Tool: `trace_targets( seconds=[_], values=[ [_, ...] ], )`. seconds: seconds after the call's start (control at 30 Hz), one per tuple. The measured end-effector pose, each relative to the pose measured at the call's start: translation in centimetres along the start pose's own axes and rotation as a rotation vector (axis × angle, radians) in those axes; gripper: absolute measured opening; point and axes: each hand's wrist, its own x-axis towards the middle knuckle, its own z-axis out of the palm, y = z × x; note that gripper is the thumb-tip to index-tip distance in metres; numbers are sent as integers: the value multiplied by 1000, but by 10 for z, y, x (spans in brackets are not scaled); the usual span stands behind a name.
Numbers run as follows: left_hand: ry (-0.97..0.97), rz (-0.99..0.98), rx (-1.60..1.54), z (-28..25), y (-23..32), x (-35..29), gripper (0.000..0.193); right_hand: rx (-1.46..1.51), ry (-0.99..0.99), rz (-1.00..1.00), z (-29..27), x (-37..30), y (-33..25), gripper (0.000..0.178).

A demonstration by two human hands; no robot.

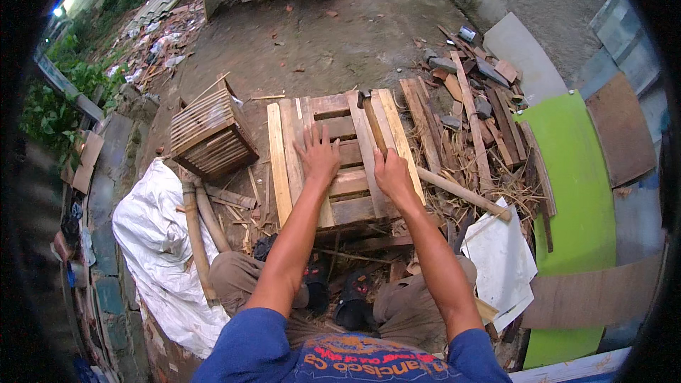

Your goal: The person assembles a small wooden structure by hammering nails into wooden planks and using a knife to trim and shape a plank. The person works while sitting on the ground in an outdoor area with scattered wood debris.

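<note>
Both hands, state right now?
Left hand: open, palm down on the slatted wooden frame.
Right hand: closed, holding a hammer by its handle.

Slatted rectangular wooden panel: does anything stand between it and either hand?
Nothing visible at the left hand; the right hand grips a brown wooden-handled, dark-headed hammer, extending over the panel.

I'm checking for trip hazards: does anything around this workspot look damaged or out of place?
The jumbled heap of brown wood scraps at right looks untidy, its pieces pointing every way. Nearby, the flat white sheet has uneven, broken-looking edges.
</note>
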Motion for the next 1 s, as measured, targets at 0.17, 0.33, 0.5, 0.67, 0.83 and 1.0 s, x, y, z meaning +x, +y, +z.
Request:
trace_targets(
  seconds=[0.17,0.33,0.5,0.67,0.83,1.0],
  values=[
    [23,2,87,-9,-2,2,61,-33,-50,0,6,3,-5,45],
    [70,1,129,2,-7,1,62,15,-43,-6,-14,7,-33,44],
    [50,3,131,-1,1,3,61,-11,-41,-14,-1,1,-18,43],
    [67,-3,138,-1,-3,3,61,28,-21,-29,-6,2,-34,42],
    [59,-5,131,-2,-3,2,60,73,35,-66,-4,4,-34,43],
    [47,-20,117,-1,0,4,60,-52,3,-28,2,5,1,44]
  ],
)
